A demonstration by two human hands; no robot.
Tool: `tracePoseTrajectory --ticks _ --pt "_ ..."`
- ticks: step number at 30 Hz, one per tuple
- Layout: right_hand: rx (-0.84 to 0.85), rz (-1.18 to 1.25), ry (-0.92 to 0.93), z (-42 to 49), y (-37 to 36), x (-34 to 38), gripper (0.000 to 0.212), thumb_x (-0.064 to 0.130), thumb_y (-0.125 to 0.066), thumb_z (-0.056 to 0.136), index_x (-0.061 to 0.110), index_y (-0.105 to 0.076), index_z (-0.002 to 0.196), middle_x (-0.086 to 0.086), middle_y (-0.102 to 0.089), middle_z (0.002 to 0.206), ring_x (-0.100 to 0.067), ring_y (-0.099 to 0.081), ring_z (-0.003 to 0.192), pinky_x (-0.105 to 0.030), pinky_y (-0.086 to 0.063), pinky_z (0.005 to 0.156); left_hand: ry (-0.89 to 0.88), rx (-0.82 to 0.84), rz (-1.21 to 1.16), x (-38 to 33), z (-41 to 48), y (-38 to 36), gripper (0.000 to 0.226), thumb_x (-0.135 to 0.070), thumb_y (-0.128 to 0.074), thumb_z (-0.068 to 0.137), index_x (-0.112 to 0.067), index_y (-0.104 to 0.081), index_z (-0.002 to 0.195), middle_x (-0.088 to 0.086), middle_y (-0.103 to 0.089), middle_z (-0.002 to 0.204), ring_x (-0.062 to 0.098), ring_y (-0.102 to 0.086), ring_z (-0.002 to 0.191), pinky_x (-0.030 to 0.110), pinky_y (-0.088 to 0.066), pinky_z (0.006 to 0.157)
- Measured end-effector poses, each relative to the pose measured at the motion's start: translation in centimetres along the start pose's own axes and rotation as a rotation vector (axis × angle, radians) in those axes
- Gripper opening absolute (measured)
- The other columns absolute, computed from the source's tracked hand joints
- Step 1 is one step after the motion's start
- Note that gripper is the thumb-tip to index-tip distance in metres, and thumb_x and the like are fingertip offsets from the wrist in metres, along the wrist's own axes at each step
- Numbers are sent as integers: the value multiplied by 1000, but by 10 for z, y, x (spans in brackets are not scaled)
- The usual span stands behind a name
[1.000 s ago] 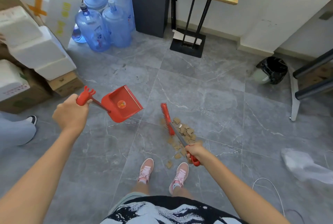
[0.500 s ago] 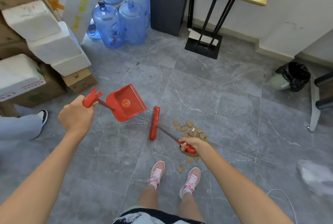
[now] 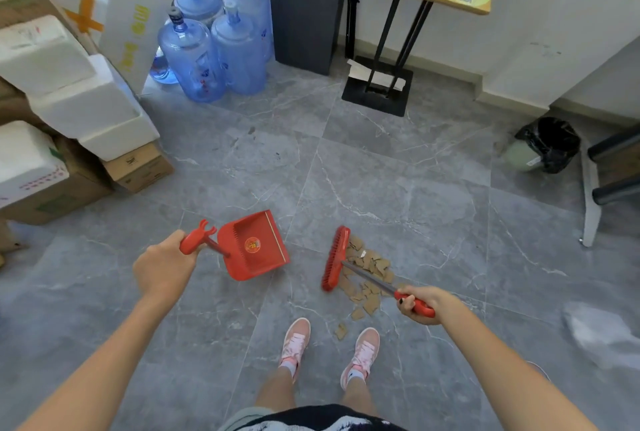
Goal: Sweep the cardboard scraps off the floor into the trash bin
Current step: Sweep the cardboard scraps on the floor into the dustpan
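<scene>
My left hand [image 3: 162,266] grips the handle of a red dustpan [image 3: 254,245], which hangs tilted above the floor with its mouth facing right. My right hand [image 3: 417,302] holds the red handle of a small red broom [image 3: 335,259], whose brush head rests against the left side of a pile of brown cardboard scraps [image 3: 369,274] on the grey tiles. A stray scrap [image 3: 341,331] lies between my pink shoes. The trash bin [image 3: 545,145], lined with a black bag, stands at the far right by the wall.
Stacked foam and cardboard boxes [image 3: 69,108] fill the left side. Blue water jugs [image 3: 214,46] and a dark cabinet [image 3: 304,8] stand at the back. A wooden table on a black stand [image 3: 379,91] is behind. A white plastic bag [image 3: 602,333] lies on the right.
The broom head has swung from left of the pile to lie against its left edge, and the dustpan has dropped lower toward the floor. The camera view has shifted forward.
</scene>
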State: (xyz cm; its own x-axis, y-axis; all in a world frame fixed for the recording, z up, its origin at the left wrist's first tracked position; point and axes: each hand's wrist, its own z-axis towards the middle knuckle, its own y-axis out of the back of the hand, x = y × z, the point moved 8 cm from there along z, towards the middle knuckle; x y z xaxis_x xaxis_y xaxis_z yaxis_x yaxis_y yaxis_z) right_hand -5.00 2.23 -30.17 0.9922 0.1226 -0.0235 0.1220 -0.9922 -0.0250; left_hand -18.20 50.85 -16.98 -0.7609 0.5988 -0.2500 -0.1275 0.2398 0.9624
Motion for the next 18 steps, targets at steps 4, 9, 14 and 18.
tracePoseTrajectory --ticks 4,9,14,18 --pt "-13 38 7 -3 27 -6 19 8 -44 98 4 -40 80 -9 -36 65 -12 -34 20 -11 -32 24 -38 41 2 -31 -9 -11 32 -43 -70 82 -14 -59 72 19 -62 59 43 -61 60 35 -40 53" --pt "-37 -6 17 -2 54 -8 19 8 -44 98 4 -41 79 -10 -40 63 -11 -34 20 -11 -31 23 -77 50 0 -71 -21 -19 32 -42 -71 82 -13 -60 73 21 -64 64 45 -63 65 34 -38 54" --pt "-20 3 29 -14 71 -5 17 7 -45 97 6 -39 82 -10 -38 65 -10 -34 20 -13 -32 23 -121 57 15 -109 -32 -30 30 -42 -70 82 -14 -63 76 20 -65 64 43 -63 63 34 -38 53" --pt "15 31 68 -35 100 3 16 8 -44 99 6 -40 84 -11 -40 69 -8 -34 21 -12 -31 23 -146 34 23 -137 -40 -35 35 -46 -67 84 -15 -59 70 18 -64 63 42 -62 62 31 -36 53"
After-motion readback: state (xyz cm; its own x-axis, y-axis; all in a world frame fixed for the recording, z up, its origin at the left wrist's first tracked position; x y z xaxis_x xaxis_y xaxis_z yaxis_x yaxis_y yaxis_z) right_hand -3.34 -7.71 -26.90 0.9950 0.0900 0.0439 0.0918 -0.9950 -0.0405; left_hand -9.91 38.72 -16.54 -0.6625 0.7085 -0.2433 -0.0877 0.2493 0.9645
